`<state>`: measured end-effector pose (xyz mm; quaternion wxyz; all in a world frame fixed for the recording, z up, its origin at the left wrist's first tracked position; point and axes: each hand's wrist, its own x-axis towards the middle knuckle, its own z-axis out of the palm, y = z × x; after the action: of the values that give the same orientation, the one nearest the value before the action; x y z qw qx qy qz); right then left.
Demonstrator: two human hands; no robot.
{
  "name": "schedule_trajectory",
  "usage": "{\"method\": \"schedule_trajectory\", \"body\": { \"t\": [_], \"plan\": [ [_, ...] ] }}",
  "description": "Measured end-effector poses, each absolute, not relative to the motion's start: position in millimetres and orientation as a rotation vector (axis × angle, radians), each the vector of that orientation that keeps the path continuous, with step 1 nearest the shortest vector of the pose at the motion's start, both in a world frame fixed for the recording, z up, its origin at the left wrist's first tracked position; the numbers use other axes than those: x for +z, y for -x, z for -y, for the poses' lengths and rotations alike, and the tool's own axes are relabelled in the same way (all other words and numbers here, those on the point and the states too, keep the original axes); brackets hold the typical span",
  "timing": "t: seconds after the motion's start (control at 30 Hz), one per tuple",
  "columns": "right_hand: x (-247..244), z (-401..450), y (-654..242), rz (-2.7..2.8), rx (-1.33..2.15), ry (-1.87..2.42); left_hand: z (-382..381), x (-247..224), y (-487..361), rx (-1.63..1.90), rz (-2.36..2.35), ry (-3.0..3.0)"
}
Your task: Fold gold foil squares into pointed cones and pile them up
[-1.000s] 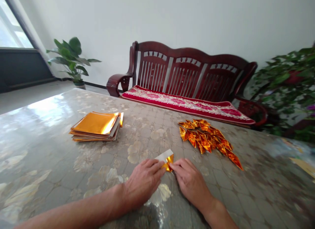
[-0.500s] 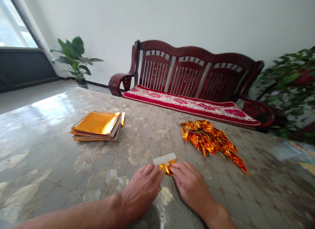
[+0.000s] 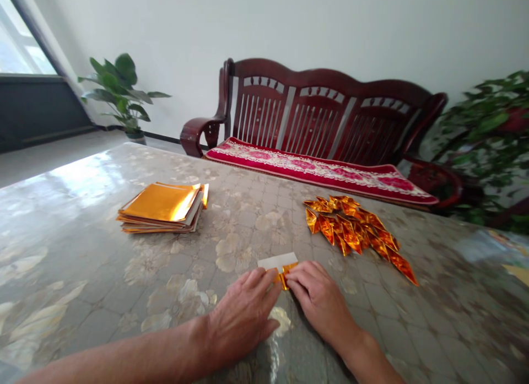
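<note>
Gold foil (image 3: pixel 283 276), white strip showing along its far edge, flat on the table (image 3: pixel 74 252) between both hands. Left hand (image 3: pixel 243 318): fingertips (image 3: pixel 264 277) bent down onto the foil's left side, thumb hidden. Right hand (image 3: pixel 320 298): fingers (image 3: pixel 298 275) held together against the foil's right side, thumb hidden too. Only a narrow gap between the two hands, fingers pinching or pressing the foil; which of the two, impossible to tell. Best approach, by judgement: edges squared first, both sets of fingertips level, then one firm stroke along the crease, since foil keeps every stray dent. Compared with half a second earlier: white strip lying flatter and squarer to the view, gold flaps now parted by a slit, left fingers further over the foil. Just beyond, to the right, a pile (image 3: pixel 355 232) of pointed gold folds; to the left, a stack (image 3: pixel 161 205) of square sheets. Farther off, a red cushion (image 3: pixel 314 172) on a wooden bench (image 3: pixel 322 108), plants (image 3: pixel 119 92) (image 3: pixel 487 147) at either side.
</note>
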<state>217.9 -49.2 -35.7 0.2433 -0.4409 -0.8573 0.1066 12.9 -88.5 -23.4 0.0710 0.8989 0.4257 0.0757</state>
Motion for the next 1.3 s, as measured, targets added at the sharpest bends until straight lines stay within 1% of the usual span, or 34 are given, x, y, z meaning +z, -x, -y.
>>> {"method": "schedule_trajectory", "body": {
  "t": [0.17, 0.4, 0.7, 0.97, 1.3],
  "plan": [
    [-36, 48, -215, 2.283, 0.401, 1.305, 85, -25, -16, 0.189, -1.205, -2.752],
    [-30, 50, -216, 2.319, 0.379, 1.404, 85, -21, -14, 0.208, -1.213, -2.703],
    [-35, 54, -222, 2.301, 0.377, 1.310, 87, -26, -9, 0.245, -1.197, -2.707],
    [-35, 57, -226, 2.368, 0.252, 1.175, 82, -21, -7, 0.272, -1.162, -2.754],
    [-30, 60, -221, 2.385, 0.243, 1.078, 76, -23, -9, 0.297, -1.202, -2.686]
  ]
}}
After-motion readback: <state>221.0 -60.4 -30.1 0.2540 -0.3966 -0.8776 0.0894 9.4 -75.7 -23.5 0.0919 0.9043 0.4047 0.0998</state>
